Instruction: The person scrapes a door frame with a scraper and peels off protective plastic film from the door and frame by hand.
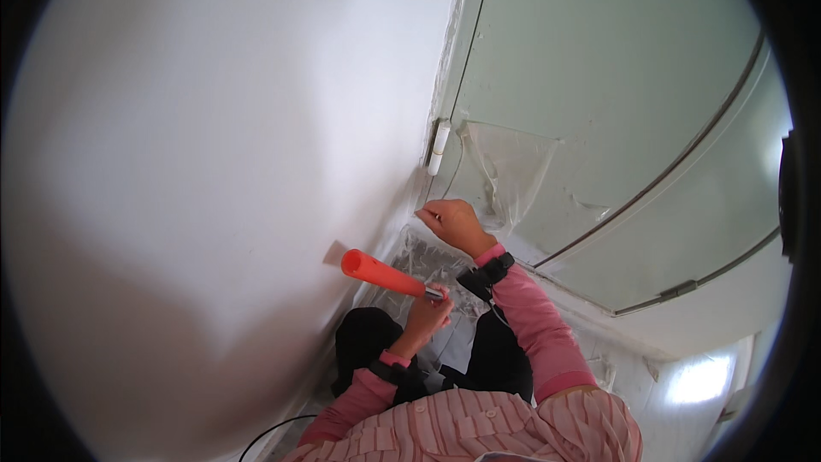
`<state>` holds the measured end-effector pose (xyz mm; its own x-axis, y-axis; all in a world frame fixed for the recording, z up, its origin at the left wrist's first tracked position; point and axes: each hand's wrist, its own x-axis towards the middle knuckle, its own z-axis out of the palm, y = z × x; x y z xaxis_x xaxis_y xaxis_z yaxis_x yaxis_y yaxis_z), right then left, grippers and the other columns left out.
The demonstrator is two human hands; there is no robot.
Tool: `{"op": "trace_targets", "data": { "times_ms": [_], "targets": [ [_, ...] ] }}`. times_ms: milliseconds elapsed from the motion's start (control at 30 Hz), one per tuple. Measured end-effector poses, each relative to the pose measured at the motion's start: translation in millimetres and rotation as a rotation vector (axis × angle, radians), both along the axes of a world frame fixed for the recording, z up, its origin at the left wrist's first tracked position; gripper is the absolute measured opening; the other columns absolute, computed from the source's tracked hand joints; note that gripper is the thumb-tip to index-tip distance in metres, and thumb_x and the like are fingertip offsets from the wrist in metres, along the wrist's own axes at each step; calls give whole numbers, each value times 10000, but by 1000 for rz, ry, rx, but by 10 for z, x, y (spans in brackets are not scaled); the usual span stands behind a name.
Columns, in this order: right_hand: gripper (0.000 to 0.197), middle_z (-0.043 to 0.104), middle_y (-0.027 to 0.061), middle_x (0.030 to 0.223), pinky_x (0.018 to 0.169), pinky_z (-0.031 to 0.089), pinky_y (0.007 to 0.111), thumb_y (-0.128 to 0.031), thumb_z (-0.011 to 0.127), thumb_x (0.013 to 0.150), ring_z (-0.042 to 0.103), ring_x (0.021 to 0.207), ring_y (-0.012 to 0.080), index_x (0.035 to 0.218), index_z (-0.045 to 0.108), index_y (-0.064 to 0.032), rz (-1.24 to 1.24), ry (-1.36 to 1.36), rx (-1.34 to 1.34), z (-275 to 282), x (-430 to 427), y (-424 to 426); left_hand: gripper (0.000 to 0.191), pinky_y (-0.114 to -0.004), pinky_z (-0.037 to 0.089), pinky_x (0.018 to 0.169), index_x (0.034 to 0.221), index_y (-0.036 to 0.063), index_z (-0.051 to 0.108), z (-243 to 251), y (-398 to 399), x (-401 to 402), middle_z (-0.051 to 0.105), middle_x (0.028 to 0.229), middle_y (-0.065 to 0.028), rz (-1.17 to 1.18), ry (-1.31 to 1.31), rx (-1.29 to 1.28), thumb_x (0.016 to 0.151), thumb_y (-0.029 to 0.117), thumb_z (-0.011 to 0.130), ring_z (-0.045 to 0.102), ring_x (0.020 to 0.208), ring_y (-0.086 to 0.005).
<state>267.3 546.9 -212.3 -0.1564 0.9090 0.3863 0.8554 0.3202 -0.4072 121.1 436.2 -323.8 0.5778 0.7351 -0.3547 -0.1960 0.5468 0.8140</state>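
My left hand [428, 319] is closed around the metal neck of a tool with a red tubular handle [385, 274]; the handle points up and left towards the white wall [244, 160]. What the tool's other end looks like is hidden by the hand. Farther forward, my right hand [454, 221] has its fingertips pinched together close to the corner where the wall meets the pale green door frame [449, 102]. Whether something small is between those fingertips cannot be told. Just above them, a white cylindrical hinge [439, 147] sits on the frame.
Torn clear plastic film [510, 167] clings to the green door panel [596, 77]. Crumpled plastic sheeting [426, 256] lies on the floor in the corner, in front of my knees. A black cable [276, 427] curves at the lower left. The wall stands close on my left.
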Motion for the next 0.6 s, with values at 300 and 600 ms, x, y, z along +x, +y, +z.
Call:
{"op": "trace_targets", "data": {
  "times_ms": [300, 600],
  "targets": [
    [172, 641, 119, 666, 590, 508, 333, -170, 570, 846, 650, 571, 198, 904, 664, -38, -97, 186, -150, -573, 197, -206, 154, -242, 415, 411, 951, 53, 510, 40, -4, -38, 473, 707, 3, -25, -21, 57, 839, 51, 615, 472, 511, -80],
    [171, 648, 116, 663, 589, 503, 322, -168, 579, 823, 654, 575, 202, 896, 667, -40, 36, 209, -339, -1112, 323, -512, 238, -236, 380, 396, 1008, 41, 509, -113, -11, -13, 523, 718, -30, -15, -42, 24, 821, 31, 656, 498, 473, -105]
  ]
}}
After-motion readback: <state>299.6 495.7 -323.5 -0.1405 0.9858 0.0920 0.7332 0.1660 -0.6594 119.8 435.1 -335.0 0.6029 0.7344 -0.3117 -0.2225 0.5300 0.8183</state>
